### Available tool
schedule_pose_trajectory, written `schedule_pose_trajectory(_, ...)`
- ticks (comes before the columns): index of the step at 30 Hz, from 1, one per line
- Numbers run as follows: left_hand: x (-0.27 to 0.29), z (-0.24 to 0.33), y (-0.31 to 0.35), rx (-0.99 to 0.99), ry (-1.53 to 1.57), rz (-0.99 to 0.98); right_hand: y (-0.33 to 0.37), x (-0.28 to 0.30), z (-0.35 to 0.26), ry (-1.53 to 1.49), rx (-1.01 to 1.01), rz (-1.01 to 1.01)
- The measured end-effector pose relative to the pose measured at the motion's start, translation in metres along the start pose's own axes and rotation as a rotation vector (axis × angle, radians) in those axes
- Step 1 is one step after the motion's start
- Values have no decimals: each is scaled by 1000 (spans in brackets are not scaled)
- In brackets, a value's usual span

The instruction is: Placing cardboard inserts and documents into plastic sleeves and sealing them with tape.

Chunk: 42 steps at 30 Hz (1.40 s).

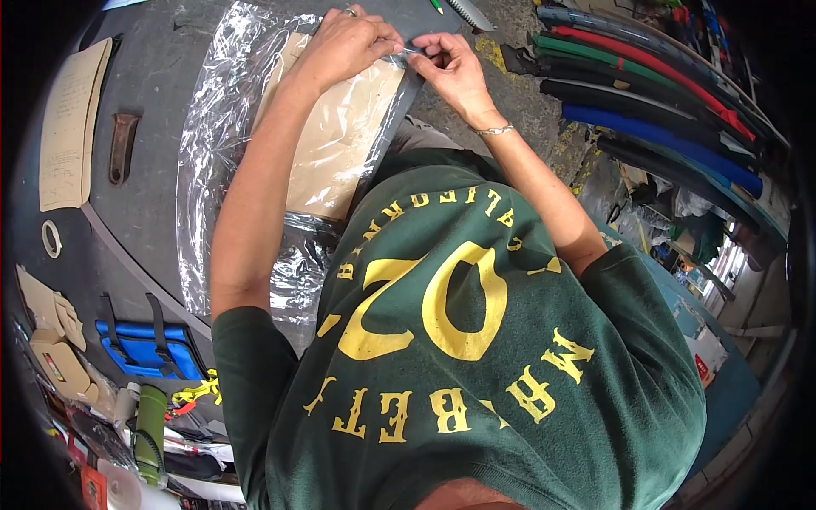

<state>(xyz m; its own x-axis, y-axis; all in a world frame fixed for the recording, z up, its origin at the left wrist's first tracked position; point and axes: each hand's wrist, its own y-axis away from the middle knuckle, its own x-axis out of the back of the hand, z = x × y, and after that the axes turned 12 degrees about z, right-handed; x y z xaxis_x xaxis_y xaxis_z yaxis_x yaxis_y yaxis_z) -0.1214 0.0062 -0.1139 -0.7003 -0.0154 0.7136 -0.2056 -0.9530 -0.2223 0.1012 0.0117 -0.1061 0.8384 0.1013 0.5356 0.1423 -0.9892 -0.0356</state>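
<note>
A sheet of clear plastic film [217,161] lies crinkled on the dark tabletop. Over or within it rests a flat tan piece of paper or cardboard [336,157]; I cannot tell which layer is on top everywhere. My left hand [353,41] lies across the tan piece's far end, its fingertips closed on the film near the far right corner. Just right of it, past the table's edge, my right hand [455,76] pinches a thin, clear bit that looks like the same film. The fingertips of both hands are close together, and the tiny part between them is hard to make out.
At left on the table [153,229] are a written-on paper pad [72,127], a brown tool handle [123,149], a tape roll [52,239] and a blue strapped pouch [151,348]. A green cylinder [150,433] stands lower left. Several fabric rolls [654,119] are stacked at right.
</note>
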Motion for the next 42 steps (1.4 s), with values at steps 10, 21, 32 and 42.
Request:
schedule_pose_trajectory(10, -13, -6, 2, -133, -79, 136, -11, 5, -11, 278, 33, -116)
schedule_pose_trajectory(21, 26, 14, 13, 6, 50, 509, -12, 4, -10, 393, 289, -129)
schedule_pose_trajectory(32, 23, 102, 254, 887, -486, 766, -43, -14, -36, 268, 334, -310)
schedule_pose_trajectory(42, -81, 137, 357, 1457, -699, 812, -32, -32, -30, 232, 419, -550)
